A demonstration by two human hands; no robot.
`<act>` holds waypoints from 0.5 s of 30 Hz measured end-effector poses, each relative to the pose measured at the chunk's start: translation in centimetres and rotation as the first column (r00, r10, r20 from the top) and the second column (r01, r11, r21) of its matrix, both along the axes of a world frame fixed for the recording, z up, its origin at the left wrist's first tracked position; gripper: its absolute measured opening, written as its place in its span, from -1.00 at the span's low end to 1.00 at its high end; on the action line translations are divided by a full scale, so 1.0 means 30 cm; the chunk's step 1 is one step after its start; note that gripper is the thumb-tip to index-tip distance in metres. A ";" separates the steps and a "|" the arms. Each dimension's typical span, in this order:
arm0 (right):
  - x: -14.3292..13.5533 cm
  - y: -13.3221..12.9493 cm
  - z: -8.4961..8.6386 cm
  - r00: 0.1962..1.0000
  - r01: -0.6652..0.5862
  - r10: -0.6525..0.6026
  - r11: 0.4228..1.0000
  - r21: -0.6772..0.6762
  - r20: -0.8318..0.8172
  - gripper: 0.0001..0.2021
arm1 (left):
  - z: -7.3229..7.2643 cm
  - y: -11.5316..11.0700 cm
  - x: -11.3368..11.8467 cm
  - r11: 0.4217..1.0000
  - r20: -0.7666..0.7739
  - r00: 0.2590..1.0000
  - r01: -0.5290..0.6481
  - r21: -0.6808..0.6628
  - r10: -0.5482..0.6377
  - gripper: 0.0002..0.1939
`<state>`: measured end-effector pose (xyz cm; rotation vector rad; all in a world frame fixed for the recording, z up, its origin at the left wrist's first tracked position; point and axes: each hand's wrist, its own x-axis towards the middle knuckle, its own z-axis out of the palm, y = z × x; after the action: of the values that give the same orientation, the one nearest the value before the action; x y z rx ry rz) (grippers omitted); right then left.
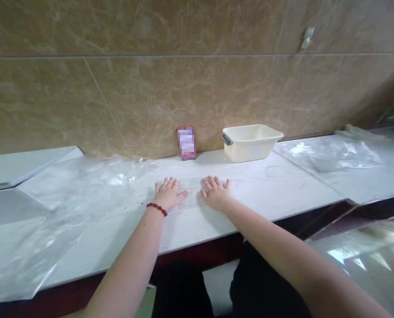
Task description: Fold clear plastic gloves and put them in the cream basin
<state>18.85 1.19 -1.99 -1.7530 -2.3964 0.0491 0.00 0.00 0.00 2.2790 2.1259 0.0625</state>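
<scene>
My left hand [167, 194] and right hand [216, 193] lie open, fingers spread, on the white tabletop [197, 221], with clear plastic sheeting [94, 185] spread to my left. Beyond them, a cream bin [251, 143] and a small red-edged card [187, 143] stand by the tiled wall [150, 101].

Left hand [167, 195], right hand [216, 194], flat on table [276, 185]

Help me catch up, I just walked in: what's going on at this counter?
A person's left hand and right hand lie flat, fingers spread, on a white wood-grain counter, holding nothing. A red beaded bracelet circles the left wrist. Beyond the hands, a cream rectangular plastic tub and a small red-edged card stand by the brown tiled wall.
</scene>
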 end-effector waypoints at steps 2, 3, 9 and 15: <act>0.000 -0.002 0.007 1.000 -0.003 0.003 1.000 -0.017 0.003 -0.46 | 0.002 0.007 -0.001 0.999 -0.007 0.999 -0.034 0.030 0.034 -0.27; 0.000 -0.003 0.009 1.000 -0.003 0.003 1.000 -0.023 0.005 -0.46 | 0.002 0.008 0.002 0.999 -0.004 1.000 -0.027 0.043 0.027 -0.30; 0.000 -0.006 0.013 1.000 -0.008 0.008 1.000 -0.026 0.018 -0.47 | -0.013 -0.015 0.117 0.936 0.086 0.935 0.334 0.106 -0.344 -0.39; 0.005 -0.003 0.014 0.999 -0.024 0.026 0.999 -0.045 0.037 -0.49 | -0.026 -0.027 0.179 0.896 0.112 0.892 0.423 0.135 -0.438 -0.37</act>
<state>19.00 1.10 -1.57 -1.7583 -2.4624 0.0746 5.36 -0.80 -0.77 2.6603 1.5416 0.3226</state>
